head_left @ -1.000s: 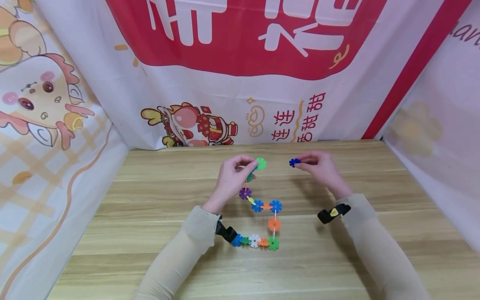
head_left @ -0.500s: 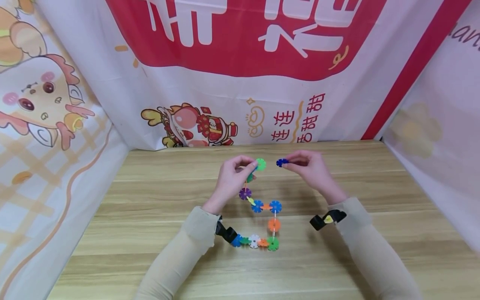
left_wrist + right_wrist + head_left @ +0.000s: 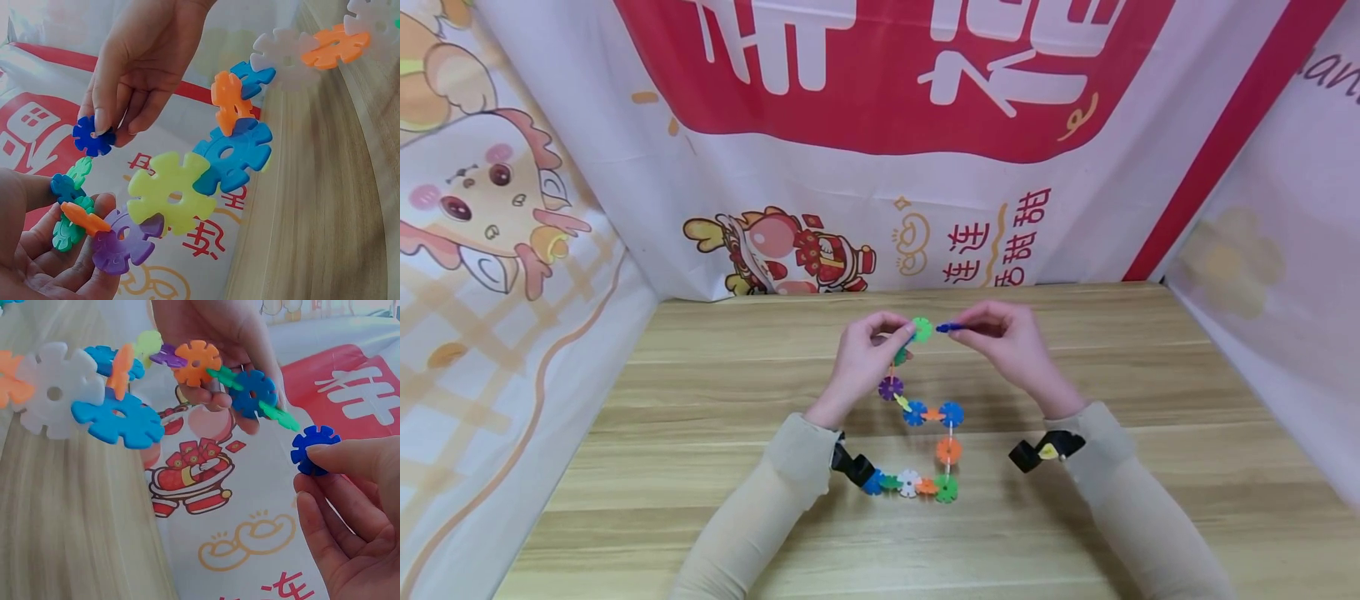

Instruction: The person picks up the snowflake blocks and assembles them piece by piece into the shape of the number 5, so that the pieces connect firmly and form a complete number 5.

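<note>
My left hand [image 3: 868, 354] pinches the upper end of a chain of notched plastic discs, near a light green disc [image 3: 922, 329] that sticks out to the right. The chain winds down past a purple disc [image 3: 125, 244], a yellow disc [image 3: 172, 192] and blue discs [image 3: 951, 413] to an orange disc [image 3: 949, 451] and a green corner disc [image 3: 947, 488]. Between thumb and fingers my right hand [image 3: 1011, 346] holds a dark blue disc [image 3: 315, 450], edge-on in the head view. A small gap shows between it and the light green disc.
A wooden tabletop [image 3: 700, 467] lies under the chain. Printed cloth [image 3: 880, 192] hangs behind it and at both sides. Black wrist straps [image 3: 852, 463] sit on both forearms; the left one overlaps the chain's lower end in the head view.
My right hand has moved left, bringing the dark blue disc close to the light green one and turning it from face-on to edge-on. The left hand and chain have stayed almost still.
</note>
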A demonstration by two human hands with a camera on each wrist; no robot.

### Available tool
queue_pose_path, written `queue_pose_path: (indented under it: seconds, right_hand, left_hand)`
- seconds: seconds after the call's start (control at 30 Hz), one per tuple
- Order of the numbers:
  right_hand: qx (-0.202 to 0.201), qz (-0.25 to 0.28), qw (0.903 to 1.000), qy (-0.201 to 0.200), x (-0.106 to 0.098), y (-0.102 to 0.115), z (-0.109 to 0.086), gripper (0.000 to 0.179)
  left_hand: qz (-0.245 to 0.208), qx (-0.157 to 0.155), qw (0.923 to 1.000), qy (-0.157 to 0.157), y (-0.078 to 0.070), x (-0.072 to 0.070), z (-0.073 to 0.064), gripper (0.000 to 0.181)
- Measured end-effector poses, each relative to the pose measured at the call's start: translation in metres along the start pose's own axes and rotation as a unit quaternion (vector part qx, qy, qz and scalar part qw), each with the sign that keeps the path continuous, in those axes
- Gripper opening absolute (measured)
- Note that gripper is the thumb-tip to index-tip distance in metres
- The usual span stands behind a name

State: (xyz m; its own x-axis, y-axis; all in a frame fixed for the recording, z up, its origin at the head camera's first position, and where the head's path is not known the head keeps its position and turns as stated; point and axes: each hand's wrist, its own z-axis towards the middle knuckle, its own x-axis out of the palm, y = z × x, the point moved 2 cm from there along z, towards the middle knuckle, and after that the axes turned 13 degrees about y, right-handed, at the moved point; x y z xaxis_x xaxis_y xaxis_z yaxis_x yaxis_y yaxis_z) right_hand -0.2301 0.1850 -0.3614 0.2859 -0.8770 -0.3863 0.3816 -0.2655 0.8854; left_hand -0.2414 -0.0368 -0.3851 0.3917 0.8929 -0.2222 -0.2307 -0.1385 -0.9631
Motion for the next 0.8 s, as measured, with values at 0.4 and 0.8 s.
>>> queue_pose_path:
  seconds: [0.4,0.8]
  right_hand:
    - [-0.045,0.025,0.9985,-0.019,0.010,-0.008,0.000,0.009]
    - [-0.058,0.024,0.9974,-0.036,0.010,-0.015,-0.001,0.007]
  left_hand:
    - [0.000,0.004,1.0000,0.006,0.000,0.000,0.000,0.023]
    - [0.007,0.004,0.9999,0.006,-0.002,0.000,-0.001,0.023]
